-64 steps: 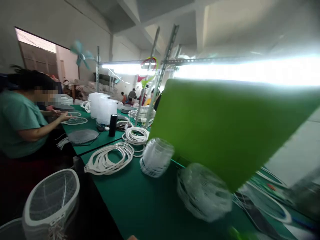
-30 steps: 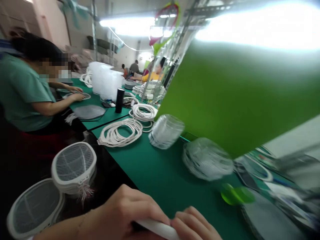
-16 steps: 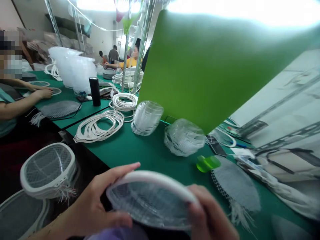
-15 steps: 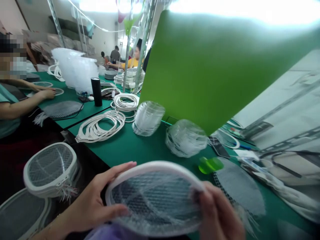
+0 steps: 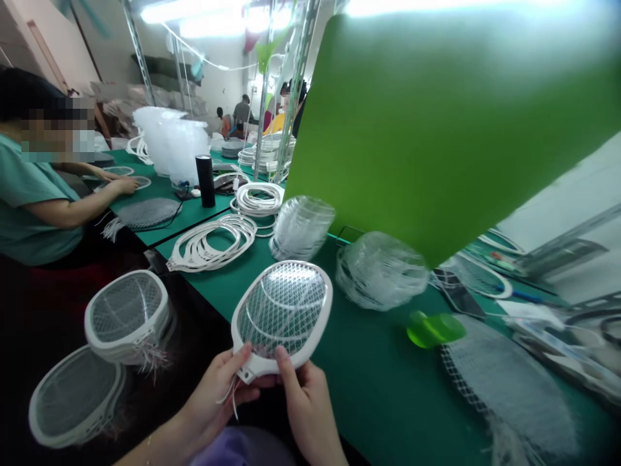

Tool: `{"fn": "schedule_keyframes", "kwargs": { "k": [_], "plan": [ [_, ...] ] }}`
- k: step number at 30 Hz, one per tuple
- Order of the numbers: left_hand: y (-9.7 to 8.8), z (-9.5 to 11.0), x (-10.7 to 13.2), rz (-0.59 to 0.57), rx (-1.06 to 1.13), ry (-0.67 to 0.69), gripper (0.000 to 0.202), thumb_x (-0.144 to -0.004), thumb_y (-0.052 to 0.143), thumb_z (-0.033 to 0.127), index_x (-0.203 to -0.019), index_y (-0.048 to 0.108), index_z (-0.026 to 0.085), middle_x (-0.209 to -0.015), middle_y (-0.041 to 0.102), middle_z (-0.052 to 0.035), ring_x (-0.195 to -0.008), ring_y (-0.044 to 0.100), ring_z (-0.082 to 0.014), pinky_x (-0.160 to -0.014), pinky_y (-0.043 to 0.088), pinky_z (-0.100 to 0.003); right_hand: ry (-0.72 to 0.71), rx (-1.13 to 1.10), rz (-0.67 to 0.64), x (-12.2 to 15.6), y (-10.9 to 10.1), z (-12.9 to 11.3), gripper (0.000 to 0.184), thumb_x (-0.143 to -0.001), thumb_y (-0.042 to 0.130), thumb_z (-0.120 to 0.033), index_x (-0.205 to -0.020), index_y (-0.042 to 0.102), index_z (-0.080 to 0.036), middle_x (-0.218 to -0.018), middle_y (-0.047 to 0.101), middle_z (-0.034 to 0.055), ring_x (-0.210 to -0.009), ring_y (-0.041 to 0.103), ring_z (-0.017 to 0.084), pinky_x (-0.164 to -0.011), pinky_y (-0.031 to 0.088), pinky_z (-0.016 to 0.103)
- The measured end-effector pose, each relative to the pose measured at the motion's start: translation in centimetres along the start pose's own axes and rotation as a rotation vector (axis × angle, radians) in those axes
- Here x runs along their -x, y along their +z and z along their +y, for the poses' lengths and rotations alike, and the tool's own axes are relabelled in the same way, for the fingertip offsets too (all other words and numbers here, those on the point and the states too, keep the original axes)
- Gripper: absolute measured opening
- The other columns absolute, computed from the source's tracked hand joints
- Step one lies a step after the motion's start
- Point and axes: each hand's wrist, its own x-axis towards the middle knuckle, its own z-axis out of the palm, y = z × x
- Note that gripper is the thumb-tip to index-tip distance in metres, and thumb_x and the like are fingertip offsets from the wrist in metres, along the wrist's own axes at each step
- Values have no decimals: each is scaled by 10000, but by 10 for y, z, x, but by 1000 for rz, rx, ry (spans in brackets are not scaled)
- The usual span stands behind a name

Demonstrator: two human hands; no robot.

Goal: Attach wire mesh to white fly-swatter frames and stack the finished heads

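Both my hands hold one white oval racket head [image 5: 284,310] with metal mesh, the kind seen on a mosquito swatter. It tilts up over the table's front edge, its neck end toward me and thin white wires hanging from it. My left hand [image 5: 226,378] grips the neck's left side, thumb on the frame. My right hand [image 5: 303,395] closes on the lower right rim, thumb at the mesh edge. At the left, two piles of similar racket heads, an upper stack [image 5: 127,314] and a lower stack [image 5: 75,398], have wires dangling from them.
On the green table [image 5: 378,375] are white oval frames [image 5: 213,243], clear plastic ovals [image 5: 303,226], another clear stack [image 5: 383,272], a green roll [image 5: 434,330] and mesh sheets [image 5: 514,382]. A green panel [image 5: 412,129] rises behind. A co-worker [image 5: 43,188] handles frames at the left.
The racket head has turned from lying sideways to neck toward me, and moved up and away. Both hands shifted from its sides to the neck end. The view has swung slightly left.
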Motion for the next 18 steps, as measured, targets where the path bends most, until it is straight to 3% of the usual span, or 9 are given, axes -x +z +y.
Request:
{"fn": "schedule_keyframes", "kwargs": {
  "k": [5, 8, 10, 13, 15, 18],
  "plan": [
    [-11, -12, 7, 2, -75, 98, 458, -692, 869, 503, -813, 739, 80, -725, 737, -100, -620, 693, -175, -521, 565, -222, -10, -3, -31, -5, 6, 17, 598, -843, 536, -741, -593, 509, -197, -553, 479, -9, -528, 442, 125, -522, 403, 250],
    [-40, -9, 28, 215, -71, 406, 425, -666, 887, 465, -843, 748, 104, -736, 736, -75, -571, 659, -161, -505, 554, -232, -43, 49, -178, -8, 1, 28, 580, -848, 514, -750, -774, 638, -188, -681, 586, 23, -635, 549, 163, -600, 473, 262],
    [-78, 4, 49, 496, -33, 663, 426, -663, 876, 462, -913, 745, 143, -812, 750, -55, -589, 667, -170, -510, 562, -243, -103, 93, -250, -15, -3, 28, 595, -875, 444, -757, -935, 671, -211, -711, 604, 16, -666, 578, 174, -628, 495, 264],
    [-163, 29, 86, 957, 41, 945, 410, -737, 791, 465, -1031, 694, 195, -925, 748, -19, -675, 691, -173, -640, 610, -289, -142, 253, -246, -37, -3, 24, 539, -913, 416, -711, -1018, 651, -238, -734, 622, 12, -671, 598, 177, -613, 491, 255],
    [-225, 35, 105, 1230, 48, 937, 280, -818, 687, 435, -991, 654, 217, -939, 729, 12, -713, 698, -152, -673, 613, -280, -136, 415, -241, -59, 3, 26, 506, -927, 418, -684, -1015, 637, -237, -781, 658, 31, -687, 626, 193, -595, 487, 266],
    [-294, 13, 111, 1335, 44, 737, 172, -796, 679, 285, -720, 584, 163, -701, 676, -18, -570, 671, -158, -612, 611, -298, -223, 642, -218, -97, 22, 37, 539, -948, 349, -677, -999, 631, -220, -827, 682, 65, -703, 654, 227, -574, 491, 302]
  ]
}}
